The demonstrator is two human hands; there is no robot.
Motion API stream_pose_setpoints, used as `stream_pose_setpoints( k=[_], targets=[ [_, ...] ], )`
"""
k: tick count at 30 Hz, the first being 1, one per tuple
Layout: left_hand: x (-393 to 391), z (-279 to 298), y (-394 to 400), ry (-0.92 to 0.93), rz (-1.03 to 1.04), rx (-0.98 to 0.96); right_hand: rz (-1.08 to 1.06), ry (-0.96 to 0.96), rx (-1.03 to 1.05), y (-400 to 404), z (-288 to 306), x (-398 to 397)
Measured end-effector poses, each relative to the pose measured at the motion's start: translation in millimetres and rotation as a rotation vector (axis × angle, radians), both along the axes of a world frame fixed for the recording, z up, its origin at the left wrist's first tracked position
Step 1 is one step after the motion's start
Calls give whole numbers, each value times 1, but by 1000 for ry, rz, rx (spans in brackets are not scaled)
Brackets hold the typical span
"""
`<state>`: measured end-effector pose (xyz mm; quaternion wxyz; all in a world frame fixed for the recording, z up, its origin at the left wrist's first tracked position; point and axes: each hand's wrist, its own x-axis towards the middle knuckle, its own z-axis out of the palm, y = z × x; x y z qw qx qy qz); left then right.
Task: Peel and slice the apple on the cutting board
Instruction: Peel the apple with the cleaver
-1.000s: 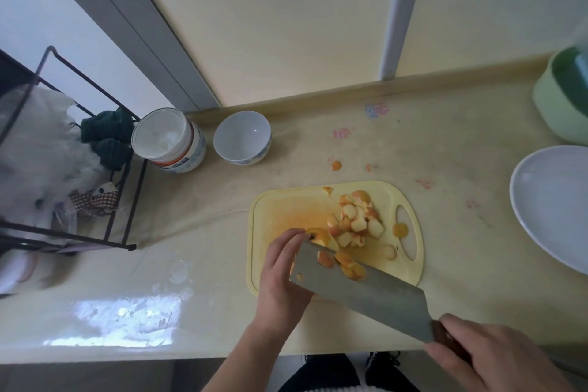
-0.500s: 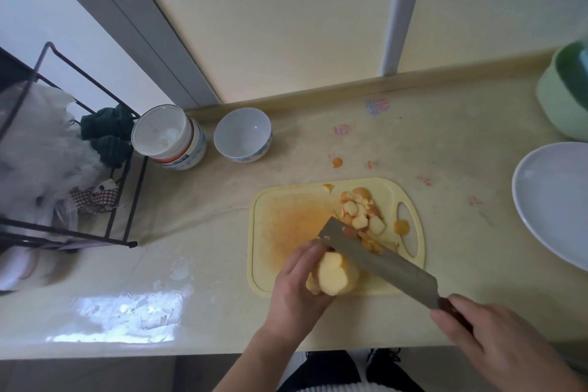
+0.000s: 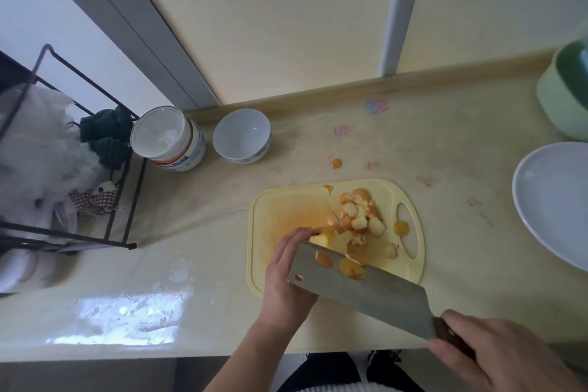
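One pale peeled apple piece [image 3: 331,240] lies on the yellow plastic cutting board [image 3: 273,210], held by the curled fingers of the left hand [image 3: 286,277]. The right hand [image 3: 496,356] is wrapped round the dark handle of one broad steel cleaver [image 3: 359,286], whose blade crosses just right of the left hand; two orange peel bits stick to its face. One heap of cut apple chunks [image 3: 359,216] sits just beyond the blade. The board's near edge lies close to the bench [image 3: 445,143] front; bare bench stretches left of the left hand. Two white bowls [image 3: 241,135] stand far beyond it, one white plate [image 3: 553,200] right. Half a second ago the apple was lifted; now it is down behind the blade.
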<state>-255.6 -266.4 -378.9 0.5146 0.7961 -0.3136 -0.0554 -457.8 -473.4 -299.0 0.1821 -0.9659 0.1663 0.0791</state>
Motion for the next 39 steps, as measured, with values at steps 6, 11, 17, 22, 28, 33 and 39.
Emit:
stream_pose_setpoints(
  k=[6, 11, 17, 22, 28, 33, 39],
  targets=[
    [2, 6, -4, 26, -4, 5, -24, 59, 3, 0, 6, 3],
    [-1, 3, -4, 111, -13, -33, 4, 97, 14, 0, 4, 7],
    [1, -10, -3, 117, -16, 55, -62, 223, 118, 5, -10, 13],
    [5, -16, 1, 105, 1, 112, -67, 151, 99, 21, -24, 16],
    [6, -21, 2, 121, -4, 197, -59, 142, 126, 16, -22, 19],
    [4, -14, 5, 67, -68, 186, -49, 62, 85, 2, -26, 13],
    [2, -10, 6, 123, -10, 184, -146, 8, 349, -7, -30, 11]
  ],
)
